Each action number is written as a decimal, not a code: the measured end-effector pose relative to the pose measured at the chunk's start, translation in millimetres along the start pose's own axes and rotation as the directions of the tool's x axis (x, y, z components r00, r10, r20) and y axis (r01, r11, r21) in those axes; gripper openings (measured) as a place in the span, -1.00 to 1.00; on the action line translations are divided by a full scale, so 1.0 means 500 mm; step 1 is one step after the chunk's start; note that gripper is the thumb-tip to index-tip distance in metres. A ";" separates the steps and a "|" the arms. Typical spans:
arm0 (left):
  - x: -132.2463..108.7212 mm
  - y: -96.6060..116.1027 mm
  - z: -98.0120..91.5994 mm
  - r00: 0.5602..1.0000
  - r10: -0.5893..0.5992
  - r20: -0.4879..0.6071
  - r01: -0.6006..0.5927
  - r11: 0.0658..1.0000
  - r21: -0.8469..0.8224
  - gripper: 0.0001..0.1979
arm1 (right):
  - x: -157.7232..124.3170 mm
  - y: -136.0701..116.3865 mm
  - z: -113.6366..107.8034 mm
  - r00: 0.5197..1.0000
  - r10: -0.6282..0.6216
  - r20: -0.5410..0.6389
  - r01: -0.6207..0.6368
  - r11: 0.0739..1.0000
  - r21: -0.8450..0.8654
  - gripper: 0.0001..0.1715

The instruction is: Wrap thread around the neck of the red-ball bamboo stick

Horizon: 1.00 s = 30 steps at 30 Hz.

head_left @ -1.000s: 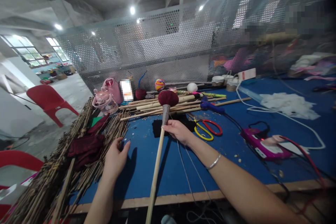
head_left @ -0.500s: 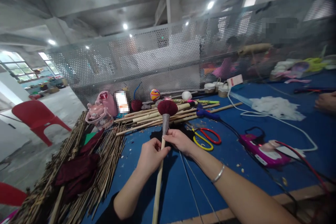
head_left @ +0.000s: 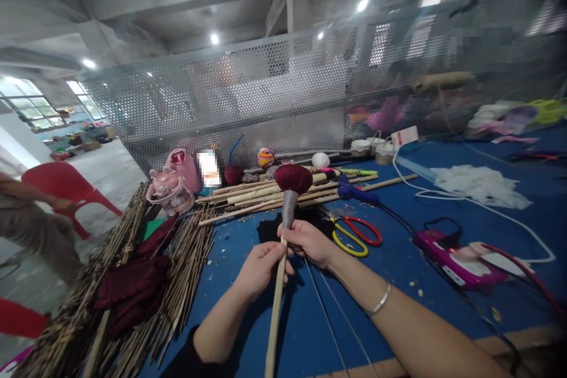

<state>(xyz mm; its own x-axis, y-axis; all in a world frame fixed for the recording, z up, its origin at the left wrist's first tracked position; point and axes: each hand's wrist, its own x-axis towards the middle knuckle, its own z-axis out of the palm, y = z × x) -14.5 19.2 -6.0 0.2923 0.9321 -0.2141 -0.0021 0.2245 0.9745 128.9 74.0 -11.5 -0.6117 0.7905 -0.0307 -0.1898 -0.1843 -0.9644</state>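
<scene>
A pale wooden stick (head_left: 275, 319) stands tilted in front of me, topped by a round maroon cloth head (head_left: 293, 179). Below the head, a tapering neck is wound with grey thread (head_left: 289, 208). My left hand (head_left: 256, 271) is closed around the stick under the neck, thumb along its front. My right hand (head_left: 312, 243) pinches the stick at the lower end of the grey winding. Two thin grey strands (head_left: 328, 320) run from near the right hand to the table's front edge. A black cloth (head_left: 269, 231) lies behind the hands.
Scissors with red and yellow handles (head_left: 357, 236) and a blue glue gun (head_left: 357, 191) lie to the right, near a purple power strip (head_left: 456, 260). Bundled twigs (head_left: 186, 283) and maroon cloth (head_left: 133, 292) lie left. Wooden sticks (head_left: 248, 196) lie behind. A person's leg (head_left: 39, 236) shows far left.
The view has shifted slightly. Both hands stay on the stick, the left fingers having shifted a little. A person has appeared at far left; the other person's hand at right has left view.
</scene>
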 end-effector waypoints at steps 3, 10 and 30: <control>0.001 -0.005 0.006 0.994 0.057 -0.096 -0.048 0.994 0.098 -0.61 | 0.002 0.003 0.000 1.000 0.006 -0.007 -0.006 0.999 -0.050 -0.60; 0.000 -0.012 0.008 0.972 0.122 -0.200 -0.074 0.970 0.232 -0.66 | 0.007 0.013 -0.004 0.997 0.071 -0.010 -0.071 0.997 -0.022 -0.61; -0.009 -0.005 0.014 0.991 0.036 -0.130 -0.045 0.997 -0.064 -0.62 | 0.002 0.009 -0.011 0.990 0.042 0.134 -0.028 0.994 -0.105 -0.61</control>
<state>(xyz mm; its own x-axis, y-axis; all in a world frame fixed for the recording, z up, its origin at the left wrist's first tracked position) -8.9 12.5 -7.0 0.1656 0.9686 -0.1854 -0.0763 0.2000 0.9768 131.7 77.1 -17.2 -0.7162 0.6969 -0.0362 -0.0904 -0.1441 -0.9854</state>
